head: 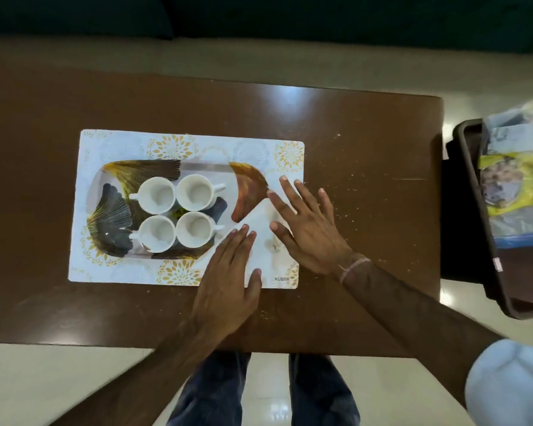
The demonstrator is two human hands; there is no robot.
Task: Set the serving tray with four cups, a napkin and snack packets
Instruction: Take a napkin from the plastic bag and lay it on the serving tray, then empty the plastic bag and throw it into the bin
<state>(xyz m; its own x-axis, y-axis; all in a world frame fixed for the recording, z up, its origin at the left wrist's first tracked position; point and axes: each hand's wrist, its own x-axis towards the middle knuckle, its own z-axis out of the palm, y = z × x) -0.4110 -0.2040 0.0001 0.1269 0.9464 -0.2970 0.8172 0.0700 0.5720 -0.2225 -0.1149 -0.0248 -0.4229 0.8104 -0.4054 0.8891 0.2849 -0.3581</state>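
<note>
A serving tray (pixel 111 176) with a leaf pattern lies on a white and gold placemat (pixel 120 141). Several white cups (pixel 157 195) stand upright and empty in a tight square on the tray's middle. A white napkin (pixel 263 241) lies over the tray's right end. My left hand (pixel 228 278) rests flat on the napkin's near left part, fingers together. My right hand (pixel 305 222) lies flat on its right part, fingers spread. Neither hand grips anything. Something green and yellow peeks out between the cups.
The brown table (pixel 366 149) carries crumbs on its right part. Beyond its right edge stands a dark bin (pixel 474 186) holding yellow and clear plastic snack packets (pixel 517 179). My legs show below the table's near edge.
</note>
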